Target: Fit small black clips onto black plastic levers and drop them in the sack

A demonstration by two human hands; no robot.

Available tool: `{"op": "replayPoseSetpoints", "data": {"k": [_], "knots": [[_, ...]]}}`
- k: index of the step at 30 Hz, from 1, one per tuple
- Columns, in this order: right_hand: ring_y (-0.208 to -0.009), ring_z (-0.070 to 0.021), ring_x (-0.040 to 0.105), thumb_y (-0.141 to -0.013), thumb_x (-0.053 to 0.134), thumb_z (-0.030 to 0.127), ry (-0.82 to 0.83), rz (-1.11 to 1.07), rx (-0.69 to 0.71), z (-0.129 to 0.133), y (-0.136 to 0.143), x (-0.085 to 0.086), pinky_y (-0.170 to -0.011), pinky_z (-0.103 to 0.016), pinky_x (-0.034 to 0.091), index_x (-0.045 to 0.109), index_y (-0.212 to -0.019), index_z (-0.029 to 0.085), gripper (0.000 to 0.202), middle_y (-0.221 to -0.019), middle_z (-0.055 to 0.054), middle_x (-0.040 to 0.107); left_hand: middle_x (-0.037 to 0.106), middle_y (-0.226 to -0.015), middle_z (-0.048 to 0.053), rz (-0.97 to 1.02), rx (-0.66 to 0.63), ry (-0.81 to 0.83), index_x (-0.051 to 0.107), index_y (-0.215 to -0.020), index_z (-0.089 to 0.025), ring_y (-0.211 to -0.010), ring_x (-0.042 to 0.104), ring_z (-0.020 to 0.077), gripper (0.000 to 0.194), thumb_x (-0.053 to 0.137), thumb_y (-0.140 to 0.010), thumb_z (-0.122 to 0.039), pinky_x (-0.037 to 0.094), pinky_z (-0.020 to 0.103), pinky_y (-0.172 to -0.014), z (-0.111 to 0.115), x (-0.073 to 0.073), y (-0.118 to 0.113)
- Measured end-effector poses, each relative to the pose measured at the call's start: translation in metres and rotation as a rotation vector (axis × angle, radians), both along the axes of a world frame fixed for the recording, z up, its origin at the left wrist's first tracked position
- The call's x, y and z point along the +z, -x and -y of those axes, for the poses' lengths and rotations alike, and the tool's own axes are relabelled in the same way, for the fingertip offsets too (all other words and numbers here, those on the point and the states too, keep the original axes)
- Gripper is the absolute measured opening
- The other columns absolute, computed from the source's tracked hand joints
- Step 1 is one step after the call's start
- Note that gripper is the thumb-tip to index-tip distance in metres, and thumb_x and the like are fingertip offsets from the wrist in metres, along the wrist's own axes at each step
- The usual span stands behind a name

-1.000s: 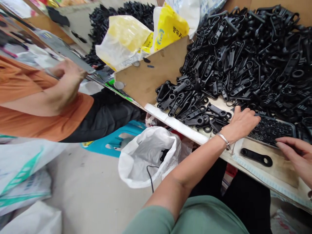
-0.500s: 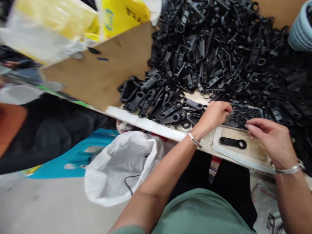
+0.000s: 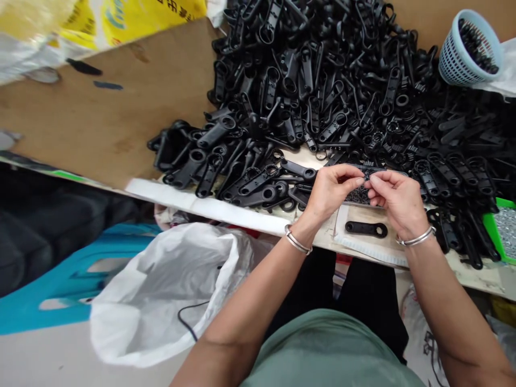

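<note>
My left hand (image 3: pixel 332 189) and my right hand (image 3: pixel 397 200) meet fingertip to fingertip over a shallow clear tray (image 3: pixel 357 198) of tiny dark pieces. Both are closed in a pinch, and a tiny dark bit shows between them, too small to name. Below the tray, a single black plastic arm (image 3: pixel 365 229) lies flat on a pale pad (image 3: pixel 341 231) at the table's front edge. Behind my hands rises a big heap of similar black parts (image 3: pixel 306 80).
A light blue basket (image 3: pixel 451 59) of small dark parts stands at the back right. A green tray (image 3: pixel 497 236) of small shiny pieces sits at the right edge. Below the table hangs an open white bag (image 3: pixel 121 322). Yellow-and-white plastic (image 3: pixel 141 21) lies at the upper left.
My hands have come together, the right moving left to meet the left. The view has shifted right, bringing the green tray and more of the blue basket into sight.
</note>
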State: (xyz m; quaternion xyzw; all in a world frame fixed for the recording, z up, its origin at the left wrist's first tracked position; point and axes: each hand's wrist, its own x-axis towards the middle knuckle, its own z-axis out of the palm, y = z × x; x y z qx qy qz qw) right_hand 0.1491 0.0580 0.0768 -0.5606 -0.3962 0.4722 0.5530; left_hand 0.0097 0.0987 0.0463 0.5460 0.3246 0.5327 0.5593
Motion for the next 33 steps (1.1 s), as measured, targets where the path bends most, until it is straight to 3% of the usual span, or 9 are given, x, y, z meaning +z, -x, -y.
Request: {"op": "replayPoseSetpoints", "data": {"k": [5, 9, 16, 25, 33], "knots": [[-0.047, -0.008, 0.057, -0.061, 0.08, 0.027, -0.047, 0.052, 0.017, -0.002, 0.006, 0.0, -0.045, -0.019, 0.05, 0.068, -0.071, 0.015, 0.02, -0.056, 0.002, 0.063, 0.072, -0.075, 0.001, -0.034, 0.006, -0.023, 0.074, -0.075, -0.016, -0.071, 0.062, 0.0112, 0.005, 0.073, -0.071, -0.018, 0.05, 0.024, -0.072, 0.003, -0.002, 0.0], [-0.047, -0.0082, 0.058, -0.063, 0.079, 0.025, -0.076, 0.134, 0.026, 0.0, 0.004, 0.0, -0.047, -0.02, 0.052, 0.069, -0.073, 0.016, 0.017, -0.058, 0.002, 0.064, 0.072, -0.074, 0.001, -0.018, -0.015, 0.068, 0.074, -0.074, -0.015, -0.07, 0.062, 0.0114, 0.006, 0.074, -0.07, -0.02, 0.051, 0.025, -0.071, 0.005, -0.002, 0.002], [-0.062, -0.0094, 0.065, -0.062, 0.085, 0.035, 0.007, -0.079, 0.08, 0.015, -0.01, 0.001, -0.059, -0.021, 0.058, 0.07, -0.088, 0.017, 0.035, -0.077, -0.002, 0.072, 0.067, -0.065, 0.0, 0.16, -0.097, 0.265, 0.072, -0.072, -0.014, -0.056, 0.052, 0.0063, 0.017, 0.08, -0.065, -0.026, 0.042, 0.021, -0.055, 0.017, 0.005, 0.004], [-0.056, -0.0053, 0.053, -0.068, 0.084, 0.034, 0.005, -0.201, 0.117, 0.054, -0.014, 0.001, -0.049, -0.016, 0.047, 0.072, -0.083, 0.022, 0.023, -0.069, 0.004, 0.061, 0.071, -0.073, 0.001, 0.337, -0.203, 0.386, 0.073, -0.075, -0.015, -0.061, 0.058, 0.0063, 0.022, 0.086, -0.057, -0.02, 0.047, 0.019, -0.058, 0.05, 0.013, 0.002], [-0.061, -0.0104, 0.061, -0.066, 0.083, 0.026, -0.1, -0.033, -0.052, 0.075, -0.002, -0.005, -0.059, -0.025, 0.055, 0.072, -0.082, 0.021, 0.019, -0.073, 0.001, 0.069, 0.073, -0.074, 0.001, 0.35, -0.15, 0.375, 0.07, -0.078, -0.014, -0.07, 0.068, 0.0115, 0.025, 0.084, -0.057, -0.013, 0.053, 0.022, -0.066, 0.07, 0.012, -0.002]]}}
